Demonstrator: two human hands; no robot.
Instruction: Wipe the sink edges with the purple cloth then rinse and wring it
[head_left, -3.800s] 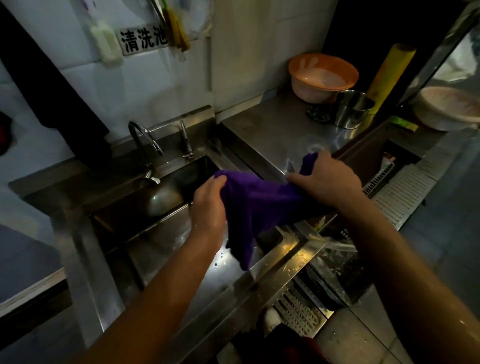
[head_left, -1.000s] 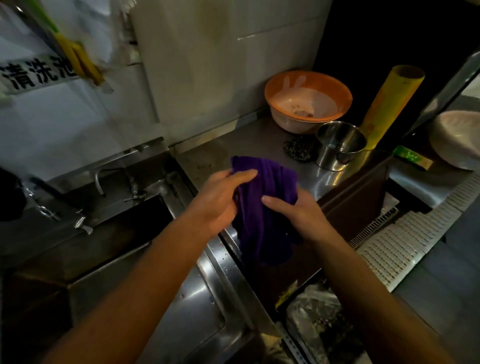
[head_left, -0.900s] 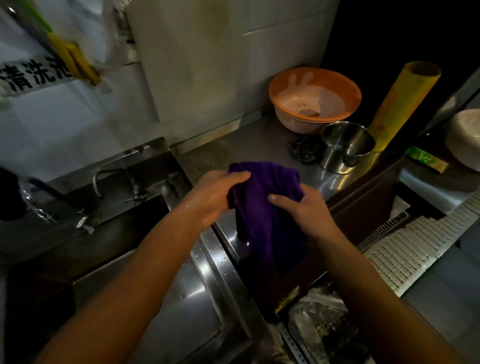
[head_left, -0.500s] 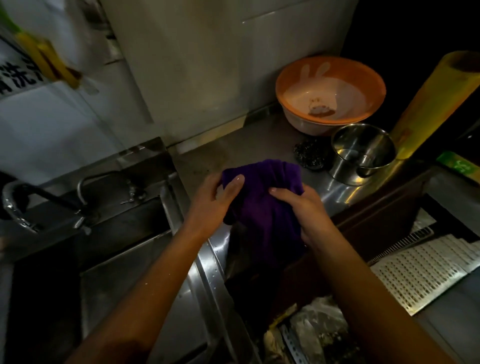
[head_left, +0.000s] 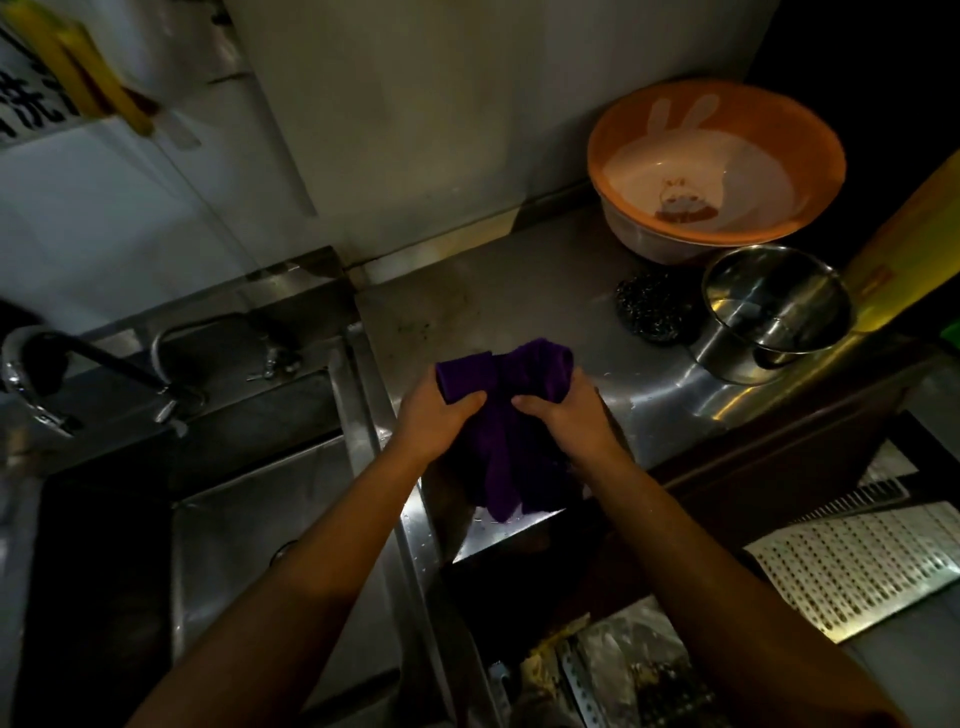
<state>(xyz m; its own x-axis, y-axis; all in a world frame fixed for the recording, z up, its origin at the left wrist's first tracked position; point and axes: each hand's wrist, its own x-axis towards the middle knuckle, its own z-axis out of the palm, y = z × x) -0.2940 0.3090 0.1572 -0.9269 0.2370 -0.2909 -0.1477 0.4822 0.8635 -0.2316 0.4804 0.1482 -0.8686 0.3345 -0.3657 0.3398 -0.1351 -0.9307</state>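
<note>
Two hands (head_left: 434, 413) (head_left: 566, 415) around purple cloth (head_left: 506, 441)

A working kitchen, likely commercial: a steel sink (head_left: 249, 545) with taps (head_left: 171, 338) set beside a steel table (head_left: 519, 301), a washing-sign (head_left: 31, 109) on tiled wall, perforated floor grating (head_left: 852, 566).

purple cloth (head_left: 501, 447): soft, matt, fuzzy nap like microfibre, bunched in folds. counter (head_left: 519, 296): brushed steel, dull sheen, water droplets and smudges near its front edge. sink (head_left: 270, 519): same steel, walls smoother, streaky reflections. faucet (head_left: 104, 364): polished metal, bright glints. small pot (head_left: 774, 306): shiny steel, mirror-like inside. scrubber (head_left: 649, 312): dark wiry metal tangle, rough. orange basin (head_left: 714, 166): smooth plastic, semi-gloss. wall (head_left: 415, 104): glossy pale tile. perforated sheet (head_left: 852, 566): matt metal.
</note>
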